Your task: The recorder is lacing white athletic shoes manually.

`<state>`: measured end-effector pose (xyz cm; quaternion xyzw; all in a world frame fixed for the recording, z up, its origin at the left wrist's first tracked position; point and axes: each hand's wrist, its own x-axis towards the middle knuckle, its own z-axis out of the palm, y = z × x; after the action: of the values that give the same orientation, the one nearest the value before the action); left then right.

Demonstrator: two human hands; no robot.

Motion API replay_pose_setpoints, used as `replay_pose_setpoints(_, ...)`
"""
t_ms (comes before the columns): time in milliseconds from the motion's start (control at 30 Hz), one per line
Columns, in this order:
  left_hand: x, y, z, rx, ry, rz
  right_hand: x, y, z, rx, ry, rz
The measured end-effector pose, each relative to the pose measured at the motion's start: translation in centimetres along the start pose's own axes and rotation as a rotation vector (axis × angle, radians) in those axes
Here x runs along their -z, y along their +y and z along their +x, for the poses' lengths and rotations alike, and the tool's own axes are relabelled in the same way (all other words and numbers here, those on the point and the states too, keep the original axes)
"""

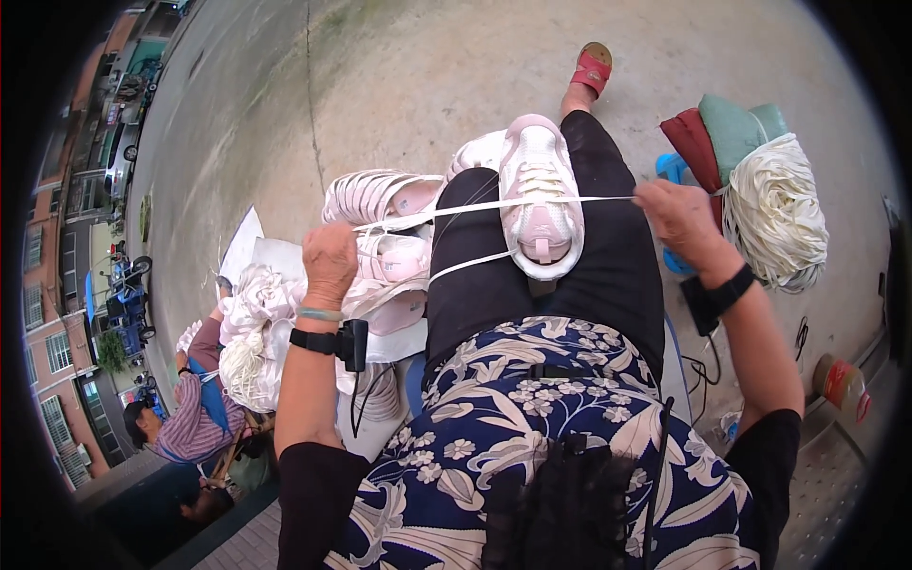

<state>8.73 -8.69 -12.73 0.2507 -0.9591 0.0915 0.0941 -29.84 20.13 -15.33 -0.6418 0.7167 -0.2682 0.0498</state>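
A pink and white sneaker lies on my lap between my thighs, its sole edge showing at the lower end. White lace runs through its eyelets. One white shoelace is stretched taut sideways over the sneaker, from one fist to the other. My left hand is closed round the lace, out to the left beside other shoes. Out past my right thigh, my right hand pinches the opposite end. A looser lace strand trails left from the sneaker across my left thigh.
Several pink sneakers and heaped white laces sit at my left. At right, a big lace bundle rests with red and green cloth on a blue stool. A jar stands lower right. Another person sits far left.
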Motion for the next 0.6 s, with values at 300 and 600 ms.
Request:
replay_pose_setpoints(300,2.1,-9.9,-1.6,0.126,0.007,0.176,12.0,4.7,-5.5,-0.133,-0.026,-0.276)
replay_pose_setpoints(600,2.7,-9.1,0.9,0.632,0.048,-0.349,13.9,12.4,-7.1,-0.582,0.381,-0.125)
